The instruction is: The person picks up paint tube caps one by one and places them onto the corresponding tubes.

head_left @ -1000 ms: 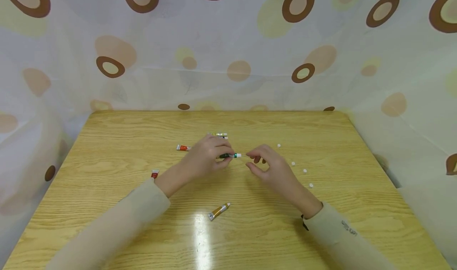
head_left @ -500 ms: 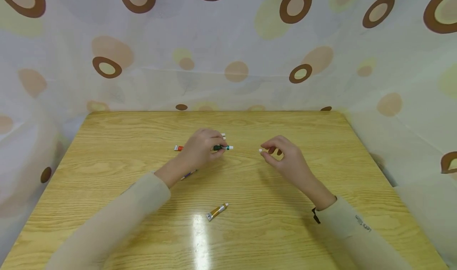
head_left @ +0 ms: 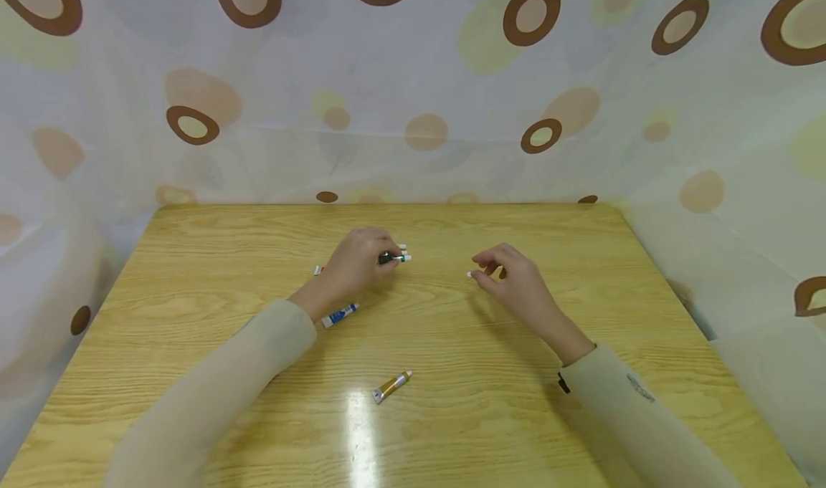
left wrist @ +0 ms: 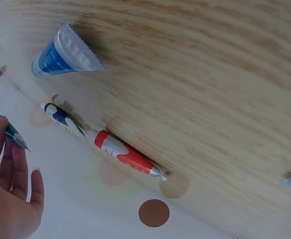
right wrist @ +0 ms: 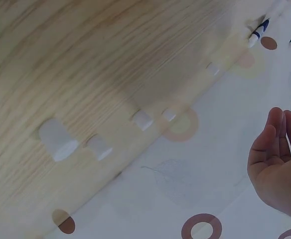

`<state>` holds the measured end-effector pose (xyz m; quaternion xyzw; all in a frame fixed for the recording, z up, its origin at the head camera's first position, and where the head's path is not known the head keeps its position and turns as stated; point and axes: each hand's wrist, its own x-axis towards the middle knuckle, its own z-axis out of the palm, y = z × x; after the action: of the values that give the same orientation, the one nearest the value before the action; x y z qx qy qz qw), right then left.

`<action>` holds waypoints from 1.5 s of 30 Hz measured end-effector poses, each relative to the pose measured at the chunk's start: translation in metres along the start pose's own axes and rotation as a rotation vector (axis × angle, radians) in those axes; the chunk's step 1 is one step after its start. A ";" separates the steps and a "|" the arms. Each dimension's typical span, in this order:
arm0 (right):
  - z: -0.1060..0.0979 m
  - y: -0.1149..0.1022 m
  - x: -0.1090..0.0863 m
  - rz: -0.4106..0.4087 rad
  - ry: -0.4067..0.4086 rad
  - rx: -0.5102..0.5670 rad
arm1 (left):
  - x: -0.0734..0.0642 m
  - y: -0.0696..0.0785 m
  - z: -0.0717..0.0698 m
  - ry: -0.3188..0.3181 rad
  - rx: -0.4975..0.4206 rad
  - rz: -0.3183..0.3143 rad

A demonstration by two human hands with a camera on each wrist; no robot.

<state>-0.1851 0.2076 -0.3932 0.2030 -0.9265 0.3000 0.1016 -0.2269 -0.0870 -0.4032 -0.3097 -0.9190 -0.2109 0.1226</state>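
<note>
Your left hand (head_left: pixel 363 262): fingers pinching a green tube (head_left: pixel 386 258), its white end sticking out past the fingertips toward the right hand. Your right hand (head_left: pixel 518 286): grip released, thumb and fingers bent but apart with a gap between. White cap (head_left: pixel 469 274) just beside the right thumb tip, on the side facing the tube.

More white caps (right wrist: pixel 99 147) scattered on the table behind the right fingers. Under and past the left fingers, a red tube (left wrist: pixel 128 153) and a dark blue and white tube (left wrist: pixel 63 119) lie nearly end to end; cannot tell if they touch. Blue tube (head_left: pixel 340 315) back from the left fingers, near the wrist. Gold tube (head_left: pixel 392 386) nearer you, well apart from both hands' fingers. Wood-grain table (head_left: pixel 484 416) below; patterned cloth (head_left: pixel 374 65) farthest out.
</note>
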 end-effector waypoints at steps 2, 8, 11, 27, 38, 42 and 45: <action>0.002 0.004 0.004 0.029 -0.023 0.000 | 0.002 -0.002 0.002 -0.013 -0.003 -0.014; 0.006 0.009 0.012 0.119 -0.102 0.024 | 0.008 -0.008 0.009 -0.052 0.002 -0.041; 0.008 0.011 0.015 0.159 -0.128 0.033 | 0.011 -0.010 0.012 -0.057 0.004 -0.050; 0.024 0.025 0.025 0.241 -0.300 -0.004 | 0.011 -0.020 0.029 -0.091 -0.017 -0.086; 0.031 0.026 0.024 0.214 -0.326 -0.033 | 0.010 -0.019 0.032 -0.114 0.006 -0.117; 0.031 0.022 0.022 0.207 -0.325 -0.032 | 0.010 -0.019 0.033 -0.129 0.010 -0.122; 0.031 0.021 0.020 0.207 -0.328 -0.022 | 0.009 -0.018 0.034 -0.137 0.017 -0.123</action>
<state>-0.2146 0.1982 -0.4226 0.1515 -0.9498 0.2617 -0.0801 -0.2488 -0.0797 -0.4353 -0.2652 -0.9444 -0.1884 0.0487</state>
